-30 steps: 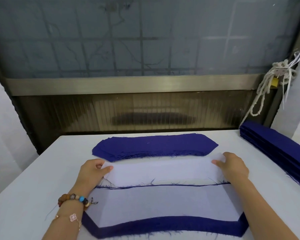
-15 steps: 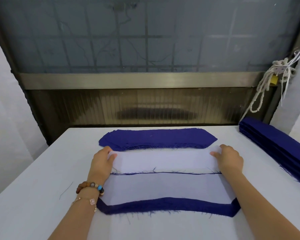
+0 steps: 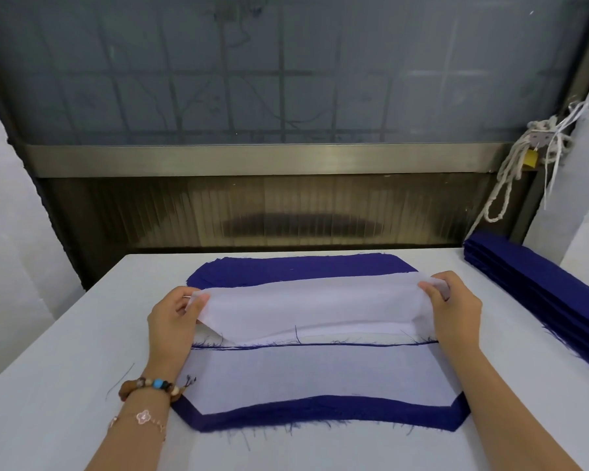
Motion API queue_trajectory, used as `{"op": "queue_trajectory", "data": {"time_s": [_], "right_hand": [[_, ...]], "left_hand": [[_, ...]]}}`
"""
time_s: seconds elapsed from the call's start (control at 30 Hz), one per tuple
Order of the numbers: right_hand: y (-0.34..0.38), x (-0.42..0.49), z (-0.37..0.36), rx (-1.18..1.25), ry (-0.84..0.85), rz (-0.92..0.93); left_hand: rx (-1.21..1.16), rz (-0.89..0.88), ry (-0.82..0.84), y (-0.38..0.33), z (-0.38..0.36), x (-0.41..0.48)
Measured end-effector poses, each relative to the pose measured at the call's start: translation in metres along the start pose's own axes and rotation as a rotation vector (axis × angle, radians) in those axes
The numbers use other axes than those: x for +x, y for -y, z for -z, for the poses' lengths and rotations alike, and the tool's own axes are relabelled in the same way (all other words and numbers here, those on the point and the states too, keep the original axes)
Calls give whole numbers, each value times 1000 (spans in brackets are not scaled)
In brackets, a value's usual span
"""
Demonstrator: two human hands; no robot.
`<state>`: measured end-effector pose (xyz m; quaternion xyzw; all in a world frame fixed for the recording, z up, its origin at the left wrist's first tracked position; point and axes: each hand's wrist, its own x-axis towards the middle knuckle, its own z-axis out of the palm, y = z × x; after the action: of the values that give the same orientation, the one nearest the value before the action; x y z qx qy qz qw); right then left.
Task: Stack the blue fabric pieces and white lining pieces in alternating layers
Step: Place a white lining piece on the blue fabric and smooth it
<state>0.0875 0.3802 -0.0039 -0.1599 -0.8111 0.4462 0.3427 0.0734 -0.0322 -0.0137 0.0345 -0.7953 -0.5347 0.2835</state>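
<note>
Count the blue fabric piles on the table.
3: far pile mid-table, near pile under white lining, right pile at the table edge. More may be hidden.

the thin white lining piece (image 3: 306, 309) looks matt and slightly see-through, the dark blue woven fabric pieces (image 3: 320, 411) have frayed thready edges, all on a smooth matt white table (image 3: 48, 351)

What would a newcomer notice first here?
The left hand and the right hand each pinch one end of a white lining piece at mid-table. Nearer, a blue fabric piece shows as a border under another lining sheet; a blue stack lies behind, a folded blue pile at the right.
</note>
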Motion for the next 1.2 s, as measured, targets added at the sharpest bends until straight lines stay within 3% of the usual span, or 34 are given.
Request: {"op": "queue_trajectory", "data": {"time_s": [0.3, 0.5, 0.63, 0.83, 0.97, 1.2], "right_hand": [[6, 11, 10, -33, 46, 12], [10, 13, 29, 30, 317, -216], [5, 14, 43, 54, 504, -303], [-8, 16, 52, -321, 755, -299], [-12, 14, 51, -494, 781, -267], [-15, 18, 44, -486, 717, -283]], "left_hand": [[-110, 24, -20, -16, 14, 4], [-330, 327, 149, -16, 35, 7], [-266, 436, 260, -12, 44, 10], [-118, 526, 451, -10, 54, 9], [44, 559, 573, -9, 51, 6], [213, 480, 525, -11, 46, 6]]}}
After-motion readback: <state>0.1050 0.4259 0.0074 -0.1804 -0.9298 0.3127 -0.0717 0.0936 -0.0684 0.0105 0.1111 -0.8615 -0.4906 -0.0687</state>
